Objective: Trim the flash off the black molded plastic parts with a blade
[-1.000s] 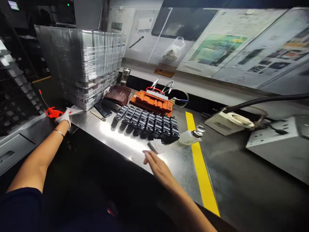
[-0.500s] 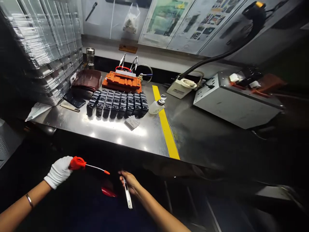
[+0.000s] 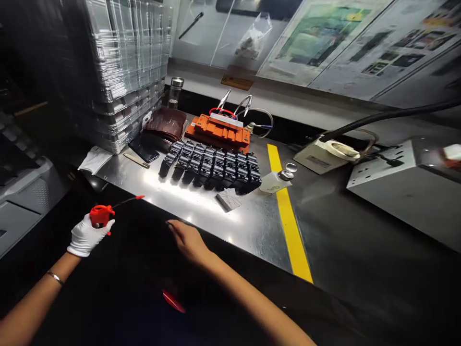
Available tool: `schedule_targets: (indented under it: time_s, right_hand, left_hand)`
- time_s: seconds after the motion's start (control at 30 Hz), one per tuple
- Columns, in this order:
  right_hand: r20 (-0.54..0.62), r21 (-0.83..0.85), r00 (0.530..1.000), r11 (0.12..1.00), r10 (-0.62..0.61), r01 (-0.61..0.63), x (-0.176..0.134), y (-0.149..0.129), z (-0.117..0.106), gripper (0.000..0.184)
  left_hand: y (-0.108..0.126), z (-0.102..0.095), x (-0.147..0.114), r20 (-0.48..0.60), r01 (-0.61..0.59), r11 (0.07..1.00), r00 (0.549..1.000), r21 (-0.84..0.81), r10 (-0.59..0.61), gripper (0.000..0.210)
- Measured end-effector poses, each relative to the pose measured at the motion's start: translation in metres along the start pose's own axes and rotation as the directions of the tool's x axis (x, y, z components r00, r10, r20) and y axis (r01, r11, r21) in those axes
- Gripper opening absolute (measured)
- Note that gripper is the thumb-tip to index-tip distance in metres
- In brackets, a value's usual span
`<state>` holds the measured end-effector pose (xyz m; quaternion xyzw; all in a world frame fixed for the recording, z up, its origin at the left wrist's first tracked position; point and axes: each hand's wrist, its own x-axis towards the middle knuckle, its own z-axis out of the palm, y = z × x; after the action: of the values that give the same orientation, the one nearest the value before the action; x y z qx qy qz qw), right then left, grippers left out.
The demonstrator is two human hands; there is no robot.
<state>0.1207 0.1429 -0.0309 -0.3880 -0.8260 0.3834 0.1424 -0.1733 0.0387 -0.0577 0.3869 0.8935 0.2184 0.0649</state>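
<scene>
Your gloved left hand (image 3: pixel 85 236) grasps the red blow gun (image 3: pixel 100 214) off the worktop (image 3: pixel 254 235) front edge; your right hand (image 3: pixel 190 244) is near that edge, its grip indiscernible

Red blow gun (image 3: pixel 100 211) sits gripped in the white-gloved left hand (image 3: pixel 86 235), left side of the scene, just off the near edge of the metal bench (image 3: pixel 252 235); its thin tube runs rightward and a little to the far side, ending in a red tip about in line with that edge, height over it unclear. Black parts (image 3: pixel 216 166) stand in close columns on the bench, farther off and to the right, tops ridged and shiny, leftmost column slightly apart from the others.
</scene>
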Motion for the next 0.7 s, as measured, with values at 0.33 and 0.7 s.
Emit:
schedule_targets:
  time_s: [0.33,0.7]
  right_hand:
    - [-0.391,-0.5,0.919,0.851,-0.055,-0.162,0.095,-0.014,-0.065,0.032]
    - [-0.63,-0.187,0.647,0.724,0.43,-0.664,-0.004,0.092,-0.119,0.036]
  left_hand:
    - [-0.01,-0.038,0.002,0.03,0.159,0.987,0.987,-0.024,-0.158,0.04]
    - [0.08,-0.021,0.041,0.377,-0.464,0.867,0.847,0.182,0.375,0.045]
